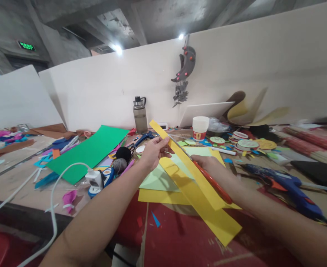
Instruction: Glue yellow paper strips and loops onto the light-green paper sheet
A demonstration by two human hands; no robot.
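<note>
Head view: a long yellow paper strip (202, 193) is held slantwise over the middle of the counter (15, 181). Its far end is raised toward the left and its near end lies low on the right, over a red mat (180, 237). The far end of the strip is pinched by the left hand (153, 150), with the fingers closed narrowly on the paper's edge. The right hand (208, 162) is seen just right of the strip, partly hidden behind it. It is wrapped around a red-handled tool (215, 185) that lies along the strip's right edge. A thin grey blade appears to run from the tool along the paper toward the left hand, but the kind of tool cannot be told for certain. Under the strip, a pale green sheet (160, 180) is laid over a yellow sheet (160, 196).

To the left, a large green sheet (91, 150) is spread on the counter. A white plug (94, 178) and its cable (54, 200) are seen at the sheet's near corner. A black yarn ball (123, 153) and a grey one (119, 164) are set between the green sheet and the left hand.

At the far side, a water bottle (140, 115) is stood against a white partition (102, 89), and a paper cup (200, 128) is placed to its right. Round paper discs (244, 142) are scattered right of the cup. A blue glue gun (285, 185) is laid on the right, just beside the right forearm. A dark crescent ornament (186, 66) is hung on the partition above the cup.
</note>
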